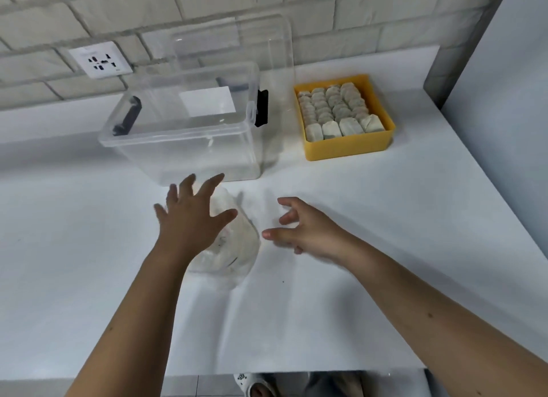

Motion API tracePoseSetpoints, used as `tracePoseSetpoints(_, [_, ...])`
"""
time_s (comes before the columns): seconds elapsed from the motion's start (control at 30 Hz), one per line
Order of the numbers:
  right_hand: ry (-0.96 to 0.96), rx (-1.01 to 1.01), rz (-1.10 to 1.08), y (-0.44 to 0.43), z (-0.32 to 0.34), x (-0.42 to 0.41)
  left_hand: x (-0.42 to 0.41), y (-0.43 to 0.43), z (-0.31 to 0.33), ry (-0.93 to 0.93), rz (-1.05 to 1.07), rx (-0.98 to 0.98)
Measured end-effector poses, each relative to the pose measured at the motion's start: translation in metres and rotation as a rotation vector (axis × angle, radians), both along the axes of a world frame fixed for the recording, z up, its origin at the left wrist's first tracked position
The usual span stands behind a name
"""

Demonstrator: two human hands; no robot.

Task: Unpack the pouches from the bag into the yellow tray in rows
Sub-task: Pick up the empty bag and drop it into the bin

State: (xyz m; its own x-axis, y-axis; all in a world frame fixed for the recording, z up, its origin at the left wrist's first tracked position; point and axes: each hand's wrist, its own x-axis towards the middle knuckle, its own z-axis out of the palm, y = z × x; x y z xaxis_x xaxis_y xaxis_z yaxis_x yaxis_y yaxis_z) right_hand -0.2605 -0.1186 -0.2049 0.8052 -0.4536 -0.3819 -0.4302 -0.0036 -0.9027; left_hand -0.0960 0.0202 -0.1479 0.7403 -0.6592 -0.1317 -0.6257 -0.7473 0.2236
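Note:
A clear plastic bag lies crumpled on the white table, close in front of me. My left hand hovers over its far left part with fingers spread wide, holding nothing. My right hand is just right of the bag with fingers loosely bent, empty and apart from the bag. The yellow tray stands at the back right. Several rows of pale pouches fill it. I cannot tell whether any pouch is still inside the bag.
A big clear storage box with black latches stands at the back, left of the tray, its lid leaning on the brick wall. A wall socket is at the back left. The table's front edge is near my feet.

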Motion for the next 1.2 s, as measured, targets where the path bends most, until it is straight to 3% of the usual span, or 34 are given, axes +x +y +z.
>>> tracePoseSetpoints(0.17, [0.047, -0.037, -0.051, 0.03, -0.001, 0.02, 0.008, 0.028, -0.015, 0.242, 0.192, -0.106])
tracePoseSetpoints(0.37, [0.024, -0.1, -0.208, 0.05, 0.017, -0.004, -0.013, 0.019, 0.002, 0.235, -0.088, -0.226])
tracePoseSetpoints(0.67, [-0.094, -0.076, -0.526, 0.028, 0.064, -0.146, -0.105, -0.017, 0.02, 0.578, -0.359, -0.54])
tracePoseSetpoints(0.93, [-0.137, 0.028, -0.795, 0.042, 0.041, -0.287, -0.216, -0.036, 0.016, 0.959, -0.538, -0.371])
tracePoseSetpoints(1.2, [-0.046, 0.167, -0.772, 0.033, 0.021, -0.393, -0.314, -0.035, -0.013, 0.922, -0.657, -0.215])
